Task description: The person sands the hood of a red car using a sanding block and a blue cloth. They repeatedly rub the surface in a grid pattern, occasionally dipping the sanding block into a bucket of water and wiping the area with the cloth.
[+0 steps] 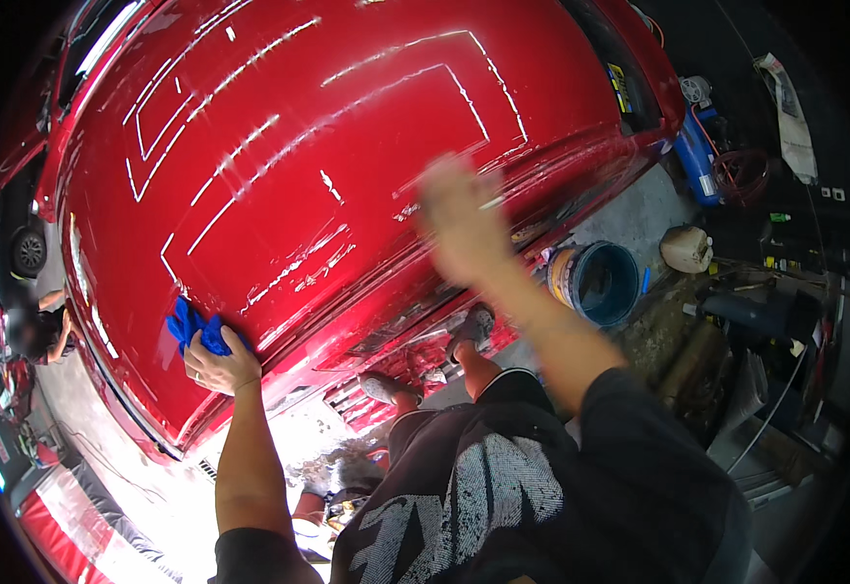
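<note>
Spread out in front of me is the glossy red roof of a car (279, 185), with long bright reflections and whitish smears on it. My left hand (220, 365) grips a crumpled blue cloth (191, 327) that rests on the panel near its left front corner. Further right, my right hand (462, 224) is over the roof near the side edge. Motion blurs its fingers, so I cannot make out whether something is in them.
A bucket (557, 277) with dark contents stands on the floor to the right, near a pale jerrycan (687, 250) and a blue cylinder (697, 161). Another person (43, 331) is beyond the car's left end. My feet stand on a red slatted step (355, 409).
</note>
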Motion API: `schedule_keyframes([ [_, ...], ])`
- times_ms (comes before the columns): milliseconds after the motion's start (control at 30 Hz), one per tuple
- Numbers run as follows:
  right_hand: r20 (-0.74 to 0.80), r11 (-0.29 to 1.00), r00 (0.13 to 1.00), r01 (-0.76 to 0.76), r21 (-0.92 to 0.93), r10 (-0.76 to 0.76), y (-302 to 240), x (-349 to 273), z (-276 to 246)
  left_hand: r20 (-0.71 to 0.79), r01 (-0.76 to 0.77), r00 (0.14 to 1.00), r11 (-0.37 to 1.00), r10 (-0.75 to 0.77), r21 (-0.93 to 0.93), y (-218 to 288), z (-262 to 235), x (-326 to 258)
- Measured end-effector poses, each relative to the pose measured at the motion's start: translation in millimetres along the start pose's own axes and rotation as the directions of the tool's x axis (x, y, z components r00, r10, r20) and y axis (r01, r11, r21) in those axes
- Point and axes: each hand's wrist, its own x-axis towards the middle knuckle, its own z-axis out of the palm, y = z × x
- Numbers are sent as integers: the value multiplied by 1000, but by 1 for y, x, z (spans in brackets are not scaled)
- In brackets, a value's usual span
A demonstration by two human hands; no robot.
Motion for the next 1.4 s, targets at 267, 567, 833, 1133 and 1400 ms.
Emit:
schedule_keyframes([
  [267, -142, 950, 951, -290, -116, 273, 0, 5, 24, -12, -10, 1000, 1000, 10, -8, 15, -1, 2],
  [567, -88, 989, 996, -19, -150, 6, -60, -24, 29, -12, -22, 1000, 1000, 21, -17, 12, -9, 5],
  [833, -64, 981, 981, -179, 73, 184, -139, -18, 15, -15, -14, 1000, 1000, 13, -26, 16, -11, 3],
  [1133, -162, 932, 960, -262, -251, 226, 50, -27, 33, -19, -26, 999, 1000, 26, -18, 17, -3, 3],
  [1400, -228, 944, 945, -164, 286, 233, 209, -2, -9, -36, -16, 999, 1000, 16, 7, 6, 2, 0],
])
